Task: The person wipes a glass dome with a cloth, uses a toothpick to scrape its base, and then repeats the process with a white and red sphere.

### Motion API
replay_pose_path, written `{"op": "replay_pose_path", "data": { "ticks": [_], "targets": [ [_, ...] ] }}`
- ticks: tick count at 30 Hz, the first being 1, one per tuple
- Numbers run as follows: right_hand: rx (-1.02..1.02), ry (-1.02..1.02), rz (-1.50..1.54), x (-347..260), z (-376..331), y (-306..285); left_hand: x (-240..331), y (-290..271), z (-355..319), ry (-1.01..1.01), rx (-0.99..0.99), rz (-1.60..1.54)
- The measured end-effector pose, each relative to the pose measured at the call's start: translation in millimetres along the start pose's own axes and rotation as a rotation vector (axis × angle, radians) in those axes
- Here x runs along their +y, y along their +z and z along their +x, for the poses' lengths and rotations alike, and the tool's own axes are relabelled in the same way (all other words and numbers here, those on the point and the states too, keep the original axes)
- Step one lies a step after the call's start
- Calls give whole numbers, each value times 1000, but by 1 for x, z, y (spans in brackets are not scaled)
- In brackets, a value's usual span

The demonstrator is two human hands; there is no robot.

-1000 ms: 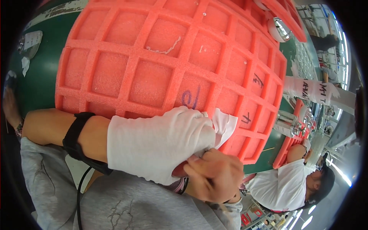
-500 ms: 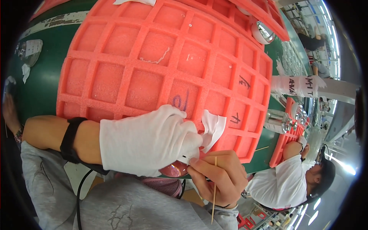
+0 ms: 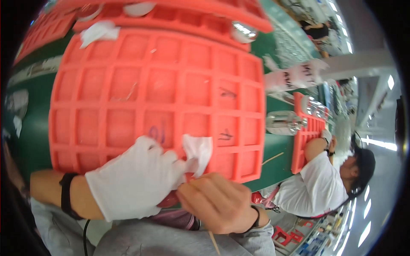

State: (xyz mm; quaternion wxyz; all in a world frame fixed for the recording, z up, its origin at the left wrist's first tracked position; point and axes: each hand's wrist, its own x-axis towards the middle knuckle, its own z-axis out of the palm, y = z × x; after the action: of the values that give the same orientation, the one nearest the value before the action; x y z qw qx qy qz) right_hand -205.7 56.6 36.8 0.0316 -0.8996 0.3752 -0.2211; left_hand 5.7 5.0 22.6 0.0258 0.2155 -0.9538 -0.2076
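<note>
My left hand (image 3: 134, 181), in a white glove, is closed round a shiny, rounded red object (image 3: 169, 199) at the front edge of the foam tray. Only a little of that object shows below the glove; its kind is hidden. My bare right hand (image 3: 218, 201) is closed, its fingertips pressed up against the red object. A thin wooden stick (image 3: 214, 244) juts out below the right hand, held in it. Beside the fingers, a crumpled white paper (image 3: 199, 150) lies on the red foam tray (image 3: 180, 70), which has square pockets.
More red foam trays (image 3: 192, 25) stand behind, with a silvery glass piece (image 3: 244, 32) at their corner. On the green table (image 3: 36, 145) at right are a clear glass vessel (image 3: 282, 123) and a loose stick (image 3: 272, 158). A co-worker in a white shirt (image 3: 316, 194) sits at right.
The view has shifted, showing more trays at the back. My right hand has turned over the red object and covers the white piece seen on it before; the stick now points down from the hand.
</note>
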Motion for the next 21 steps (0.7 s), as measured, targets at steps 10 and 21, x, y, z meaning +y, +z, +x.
{"op": "replay_pose_path", "data": {
  "ticks": [10,21],
  "targets": [
    [-54,52,160,1,2,13,0,2,-1,44,100,-118],
    [50,183,531,2,-7,33,-2,10,-3,-30,88,-197]
  ]
}}
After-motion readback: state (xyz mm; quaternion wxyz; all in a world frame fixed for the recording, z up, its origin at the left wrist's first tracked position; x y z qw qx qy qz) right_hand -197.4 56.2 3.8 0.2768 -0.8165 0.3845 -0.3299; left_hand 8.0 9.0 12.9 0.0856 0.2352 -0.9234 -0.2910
